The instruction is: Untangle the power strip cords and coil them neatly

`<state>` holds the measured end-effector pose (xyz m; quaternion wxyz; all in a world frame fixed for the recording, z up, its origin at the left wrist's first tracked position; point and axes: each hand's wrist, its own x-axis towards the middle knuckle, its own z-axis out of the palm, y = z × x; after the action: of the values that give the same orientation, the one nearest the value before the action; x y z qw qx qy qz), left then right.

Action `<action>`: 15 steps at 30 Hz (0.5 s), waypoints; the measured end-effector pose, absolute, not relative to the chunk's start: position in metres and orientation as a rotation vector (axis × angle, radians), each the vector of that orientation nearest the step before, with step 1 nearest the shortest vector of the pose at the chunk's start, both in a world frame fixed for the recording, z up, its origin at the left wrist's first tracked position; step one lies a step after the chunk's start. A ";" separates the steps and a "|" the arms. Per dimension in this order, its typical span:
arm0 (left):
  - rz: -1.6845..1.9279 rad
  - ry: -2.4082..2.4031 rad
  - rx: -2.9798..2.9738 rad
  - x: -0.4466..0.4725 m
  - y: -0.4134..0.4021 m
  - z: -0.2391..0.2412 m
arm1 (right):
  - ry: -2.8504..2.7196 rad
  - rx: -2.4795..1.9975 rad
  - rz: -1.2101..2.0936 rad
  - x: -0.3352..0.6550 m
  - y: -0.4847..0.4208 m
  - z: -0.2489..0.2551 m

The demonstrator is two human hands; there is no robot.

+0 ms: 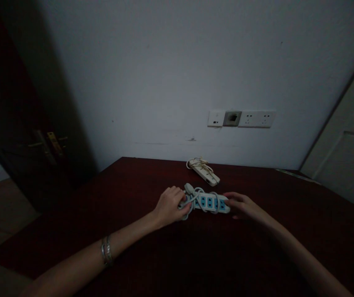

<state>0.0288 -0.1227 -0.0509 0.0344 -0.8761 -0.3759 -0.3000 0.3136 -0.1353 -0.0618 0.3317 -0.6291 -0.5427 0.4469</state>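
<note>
A white power strip (207, 201) with blue sockets lies across the middle of the dark red table, its white cord (199, 190) looped around it. At its left end my left hand (171, 206) is closed around the strip and some cord. The plug (189, 188) sticks up beside those fingers. My right hand (243, 206) is at the other end, fingers apart, with the fingertips touching or very near the strip's edge. Farther back lies a second, cream power strip (206, 172), set at a slant and wrapped in its own cord.
The dark red table (152, 173) stands against a pale wall. Wall sockets (257, 119) and a grey wall plate (232, 118) sit above its back edge. A dark door with a brass handle (54, 142) is at left, a white door (350, 136) at right.
</note>
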 end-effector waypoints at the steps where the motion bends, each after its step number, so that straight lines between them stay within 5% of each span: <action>1: -0.905 -1.121 -2.686 0.030 -0.123 -0.054 | -1.491 -1.661 1.069 0.315 -0.134 -0.059; 15: -0.598 -0.940 -2.627 0.030 -0.101 -0.049 | -1.954 -1.387 0.137 0.233 -0.124 -0.041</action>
<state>0.0305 -0.1012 -0.0492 0.1434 -0.9111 -0.3260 -0.2074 0.2327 -0.1242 -0.0409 0.3622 -0.5384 -0.7590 0.0531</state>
